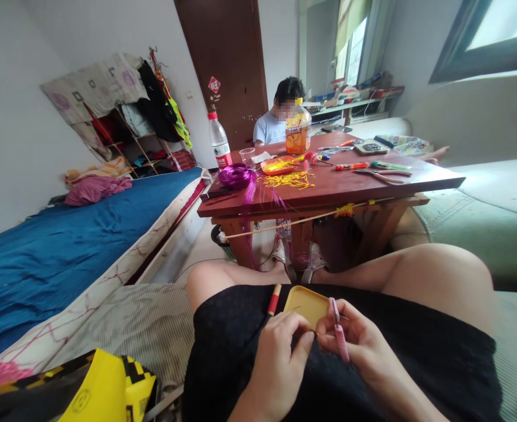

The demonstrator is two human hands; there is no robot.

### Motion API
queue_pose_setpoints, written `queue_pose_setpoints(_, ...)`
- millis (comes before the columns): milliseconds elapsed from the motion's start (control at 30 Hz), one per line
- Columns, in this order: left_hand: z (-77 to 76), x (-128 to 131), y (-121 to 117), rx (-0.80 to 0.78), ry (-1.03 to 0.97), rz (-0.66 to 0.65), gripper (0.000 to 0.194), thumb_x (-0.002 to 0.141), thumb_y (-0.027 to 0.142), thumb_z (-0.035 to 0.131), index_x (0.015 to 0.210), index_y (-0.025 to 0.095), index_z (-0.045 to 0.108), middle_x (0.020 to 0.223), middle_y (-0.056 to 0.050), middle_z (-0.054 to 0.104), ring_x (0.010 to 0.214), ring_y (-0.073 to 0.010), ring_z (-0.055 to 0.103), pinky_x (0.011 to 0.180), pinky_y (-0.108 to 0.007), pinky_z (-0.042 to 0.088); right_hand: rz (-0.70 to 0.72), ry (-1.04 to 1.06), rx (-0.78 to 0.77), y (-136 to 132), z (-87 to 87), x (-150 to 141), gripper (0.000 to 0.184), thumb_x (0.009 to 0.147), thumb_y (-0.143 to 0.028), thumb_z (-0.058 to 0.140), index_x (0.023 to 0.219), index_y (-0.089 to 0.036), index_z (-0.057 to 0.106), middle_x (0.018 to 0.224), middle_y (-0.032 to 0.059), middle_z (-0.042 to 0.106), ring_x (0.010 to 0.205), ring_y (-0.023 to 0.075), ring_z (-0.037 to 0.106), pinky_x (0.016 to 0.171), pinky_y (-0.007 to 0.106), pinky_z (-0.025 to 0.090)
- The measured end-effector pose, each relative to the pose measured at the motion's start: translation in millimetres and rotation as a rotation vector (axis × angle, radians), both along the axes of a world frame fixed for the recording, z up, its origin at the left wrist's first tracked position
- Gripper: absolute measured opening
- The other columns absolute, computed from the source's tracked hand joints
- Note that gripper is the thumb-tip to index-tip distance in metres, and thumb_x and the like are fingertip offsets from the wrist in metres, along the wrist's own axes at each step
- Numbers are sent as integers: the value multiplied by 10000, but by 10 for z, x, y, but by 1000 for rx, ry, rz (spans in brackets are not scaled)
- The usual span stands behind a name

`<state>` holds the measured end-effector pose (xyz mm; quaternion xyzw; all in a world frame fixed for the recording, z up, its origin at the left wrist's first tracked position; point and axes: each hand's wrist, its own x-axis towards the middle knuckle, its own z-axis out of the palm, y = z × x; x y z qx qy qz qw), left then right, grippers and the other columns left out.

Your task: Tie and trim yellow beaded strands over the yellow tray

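Observation:
Over my lap, my left hand [282,349] is closed, with thumb and forefinger pinched at a tiny dark piece too small to name. A stick with a red band and tan end [275,299] sticks up beyond its knuckles; whether the hand grips it is hidden. My right hand [357,337] is closed around small scissors with pink handles [342,343], and its fingertips meet the left ones. Just beyond both hands, a shallow yellow tray [305,299] lies on the black cloth over my lap, with a thin dark strand in it.
Ahead stands a red-brown table [329,176] with purple strands [237,176], yellow pieces [289,179], pliers [384,174], a water bottle [219,140] and an orange drink bottle [298,132]. A person [271,124] sits behind it. A blue-covered bed [87,240] is at left.

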<state>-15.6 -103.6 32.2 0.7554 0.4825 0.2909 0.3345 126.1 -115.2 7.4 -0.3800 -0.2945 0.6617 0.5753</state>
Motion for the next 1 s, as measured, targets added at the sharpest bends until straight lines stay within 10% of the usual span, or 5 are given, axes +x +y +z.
queue_pose_setpoints(1000,49,-13,0,-91,55,-60,168,840,223,437,788,196,595,807,-42,645,798,-211,573,746,-313,420,-79,-102,141,-19,-146,-33,336,559,-182,801,697,-202,496,613,-46,573,563,96,489,531,183,375)
